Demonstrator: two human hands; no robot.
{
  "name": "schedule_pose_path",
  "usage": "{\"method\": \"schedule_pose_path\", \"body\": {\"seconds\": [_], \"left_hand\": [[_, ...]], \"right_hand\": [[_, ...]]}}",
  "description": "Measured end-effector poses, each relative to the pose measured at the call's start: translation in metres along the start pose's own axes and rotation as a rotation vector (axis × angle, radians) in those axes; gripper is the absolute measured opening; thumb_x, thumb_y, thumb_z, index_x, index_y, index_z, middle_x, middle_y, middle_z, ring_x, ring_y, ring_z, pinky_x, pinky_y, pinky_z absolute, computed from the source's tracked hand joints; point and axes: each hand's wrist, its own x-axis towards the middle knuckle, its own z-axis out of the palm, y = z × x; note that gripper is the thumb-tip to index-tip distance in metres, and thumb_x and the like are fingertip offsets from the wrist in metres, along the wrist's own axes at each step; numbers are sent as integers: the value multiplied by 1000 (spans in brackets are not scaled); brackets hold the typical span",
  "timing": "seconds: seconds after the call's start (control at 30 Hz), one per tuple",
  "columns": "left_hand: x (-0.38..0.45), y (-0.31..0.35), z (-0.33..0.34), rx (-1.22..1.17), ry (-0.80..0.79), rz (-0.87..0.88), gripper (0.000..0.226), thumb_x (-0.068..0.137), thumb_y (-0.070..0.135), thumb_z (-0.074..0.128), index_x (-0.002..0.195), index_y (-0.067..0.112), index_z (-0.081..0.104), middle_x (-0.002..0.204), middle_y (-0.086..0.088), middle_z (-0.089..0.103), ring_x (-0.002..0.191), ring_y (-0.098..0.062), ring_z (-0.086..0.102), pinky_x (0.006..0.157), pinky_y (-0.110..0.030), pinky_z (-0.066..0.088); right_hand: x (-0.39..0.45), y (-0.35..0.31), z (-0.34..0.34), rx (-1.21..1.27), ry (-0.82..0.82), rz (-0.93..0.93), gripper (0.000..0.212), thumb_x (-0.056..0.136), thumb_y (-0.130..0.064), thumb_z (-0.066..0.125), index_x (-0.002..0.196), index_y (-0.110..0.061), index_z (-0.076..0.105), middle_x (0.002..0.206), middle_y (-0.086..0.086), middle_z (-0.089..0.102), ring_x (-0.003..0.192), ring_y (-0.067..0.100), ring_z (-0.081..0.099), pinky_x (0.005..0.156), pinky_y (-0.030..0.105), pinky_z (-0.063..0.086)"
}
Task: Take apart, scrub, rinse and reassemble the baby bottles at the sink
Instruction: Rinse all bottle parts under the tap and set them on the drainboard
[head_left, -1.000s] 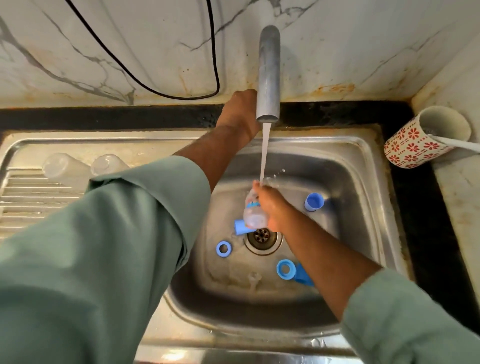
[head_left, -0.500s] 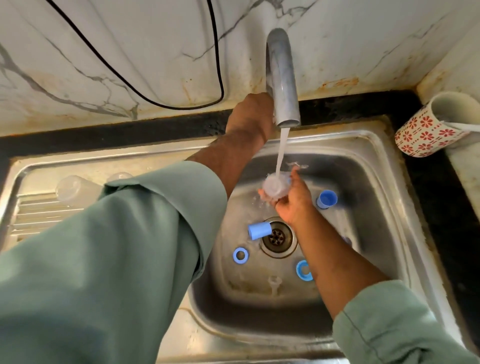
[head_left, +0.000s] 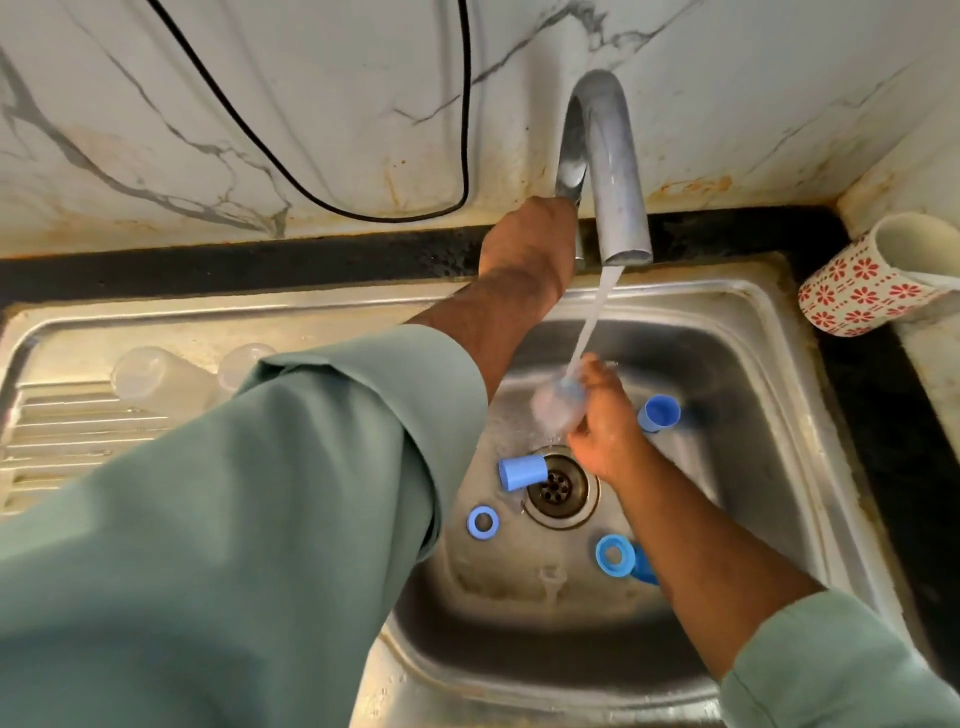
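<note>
Right hand (head_left: 602, 415) grips clear bottle (head_left: 553, 405) under tap stream; left hand (head_left: 524, 244) at tap base, grip unclear. Blue caps, rings lie in sink (head_left: 727, 467).

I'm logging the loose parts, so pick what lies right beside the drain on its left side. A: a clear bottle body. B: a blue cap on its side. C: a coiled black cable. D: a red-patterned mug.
B: a blue cap lies on its side against the left edge of the drain in the sink.
</note>
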Motion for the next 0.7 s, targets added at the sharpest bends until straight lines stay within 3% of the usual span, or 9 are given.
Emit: {"method": "schedule_pose_path", "body": {"seconds": [0.1, 0.2, 0.3, 0.37, 0.43, 0.5, 0.57, 0.63, 0.7], "left_hand": [[0, 2, 1, -19, -7, 4, 29, 98, 21, 59, 125, 12, 56, 119, -8, 64, 107, -23, 64, 93, -39, 54], [-2, 3, -1, -18, 3, -4, 29, 98, 20, 58, 126, 12, 54, 122, -9, 63, 110, -25, 62, 95, -40, 53], [-4, 5, -3, -15, -2, -25, 28, 99, 19, 56, 126, 11, 55, 122, -9, 62, 110, -26, 62, 95, -39, 52], [-4, 5, -4, -13, -4, -31, 29, 99, 19, 56, 127, 11, 55, 122, -9, 62, 110, -26, 62, 95, -39, 52], [-5, 5, -4, -28, -8, -39, 31, 98, 19, 58, 128, 10, 53, 123, -9, 62, 110, -26, 61, 96, -39, 52], [-5, 5, -4, -38, -8, -38, 32, 97, 19, 59, 128, 10, 53, 123, -10, 61, 111, -26, 61, 96, -40, 52], [-5, 5, -4, -33, -10, -36, 32, 97, 20, 59, 128, 10, 53, 123, -10, 61, 111, -26, 61, 96, -40, 52], [-4, 5, -3, -26, -18, -35, 31, 97, 20, 59, 127, 11, 54, 122, -10, 61, 110, -25, 61, 96, -40, 52], [-4, 6, -2, -32, -20, -35, 31, 97, 20, 58, 126, 11, 54, 122, -10, 61, 109, -25, 61, 96, -41, 52]], "right_hand": [[-2, 7, -8, -492, -38, -323, 58, 81, -6, 76, 128, -31, 55, 112, -5, 63, 101, 12, 64, 83, 28, 57], [-3, 6, -8, -655, -95, -429, 43, 79, -4, 77, 105, -34, 63, 109, -6, 66, 102, 10, 63, 88, 25, 55], [-2, 8, -5, -866, -212, -525, 46, 79, -2, 76, 116, -25, 61, 118, -17, 59, 109, -2, 57, 100, 17, 44], [-1, 10, -1, -973, -224, -560, 49, 79, -3, 76, 122, -19, 59, 119, -17, 57, 111, 1, 54, 95, 3, 37], [0, 9, 2, -996, -195, -564, 48, 75, -7, 80, 109, -31, 58, 117, -11, 58, 112, 11, 55, 92, 6, 39], [4, 9, 3, -951, -90, -538, 46, 61, -31, 88, 91, -42, 55, 109, -4, 60, 107, 18, 55, 92, 27, 47], [4, 10, 5, -869, 0, -491, 44, 48, -50, 88, 81, -44, 59, 105, 1, 62, 101, 19, 58, 86, 33, 49], [3, 12, 6, -797, 23, -485, 40, 54, -39, 92, 75, -32, 59, 105, 6, 61, 94, 18, 60, 82, 30, 49], [2, 13, 6, -800, 20, -500, 40, 65, -26, 90, 85, -28, 55, 108, 3, 58, 95, 13, 57, 82, 22, 43]]}}
